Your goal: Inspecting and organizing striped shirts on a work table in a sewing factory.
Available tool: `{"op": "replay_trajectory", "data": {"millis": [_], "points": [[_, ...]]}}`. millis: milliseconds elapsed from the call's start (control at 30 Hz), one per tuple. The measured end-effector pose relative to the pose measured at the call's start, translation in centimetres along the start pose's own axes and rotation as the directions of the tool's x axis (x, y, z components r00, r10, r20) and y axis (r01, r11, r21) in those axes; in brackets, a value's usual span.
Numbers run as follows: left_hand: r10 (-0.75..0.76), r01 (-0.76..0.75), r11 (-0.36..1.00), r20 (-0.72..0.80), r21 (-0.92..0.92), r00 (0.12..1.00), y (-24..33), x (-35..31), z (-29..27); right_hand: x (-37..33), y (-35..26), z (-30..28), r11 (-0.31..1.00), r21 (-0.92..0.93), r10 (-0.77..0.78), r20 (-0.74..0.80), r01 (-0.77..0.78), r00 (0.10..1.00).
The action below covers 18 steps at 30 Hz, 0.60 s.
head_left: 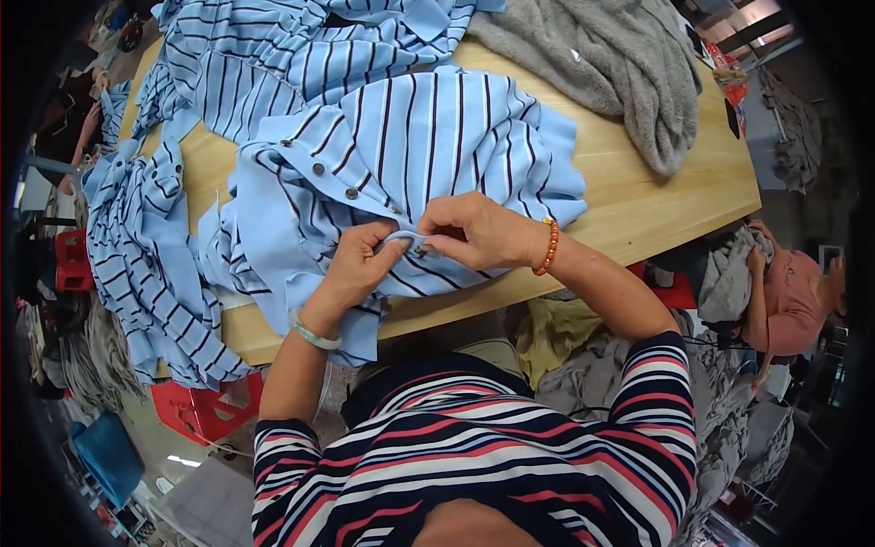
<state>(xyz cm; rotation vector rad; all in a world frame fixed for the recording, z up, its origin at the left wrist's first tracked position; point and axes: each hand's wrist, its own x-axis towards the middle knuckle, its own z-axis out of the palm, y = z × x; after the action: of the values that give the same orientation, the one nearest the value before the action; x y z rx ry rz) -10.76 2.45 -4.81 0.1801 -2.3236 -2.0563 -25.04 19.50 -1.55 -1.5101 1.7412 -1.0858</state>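
Note:
A light blue garment with dark and white stripes [428,137] lies bunched at the table's near edge. Along its front band runs a row of dark buttons [352,193]. My left hand [360,264] pinches the edge of that band, thumb pressed against the fingers. Close beside it, my right hand [478,232] also pinches the band, its thumb and forefinger together near a dark button [425,247]. The two hands are almost touching. Whether the button passes through a hole is hidden by the fingers.
More striped blue garments [246,82] heap at the far left, and one [164,264] hangs over the left edge. A grey fuzzy cloth [602,73] covers the far right of the wooden table [674,205]. Red stools [205,410] stand below. A co-worker [793,292] handles grey fabric at right.

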Motion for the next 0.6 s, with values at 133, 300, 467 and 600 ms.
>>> {"op": "replay_trajectory", "data": {"millis": [133, 300, 467, 600], "points": [[-0.085, 0.098, 0.969, -0.066, 0.228, 0.994, 2.9, -2.8, -1.0, -0.1, -0.9, -0.6, 0.987, 0.002, 0.158, -0.090, -0.158, 0.983], [-0.087, 0.118, 0.984, -0.219, 0.131, 0.972, 4.3, -6.0, -0.7, 0.0, -3.3, 1.0, 0.971, -0.215, -0.146, -0.171, 0.108, 0.974], [0.089, -0.018, 0.958, -0.235, 0.287, 0.968, 4.3, -5.8, 0.5, 1.1, -4.9, 2.7, 0.922, -0.300, -0.277, -0.070, 0.245, 0.958], [0.114, -0.021, 0.949, -0.280, 0.313, 0.953, 3.9, -5.7, 1.0, 0.3, -4.9, 3.3, 0.916, -0.324, -0.285, -0.101, 0.239, 0.953]]}}
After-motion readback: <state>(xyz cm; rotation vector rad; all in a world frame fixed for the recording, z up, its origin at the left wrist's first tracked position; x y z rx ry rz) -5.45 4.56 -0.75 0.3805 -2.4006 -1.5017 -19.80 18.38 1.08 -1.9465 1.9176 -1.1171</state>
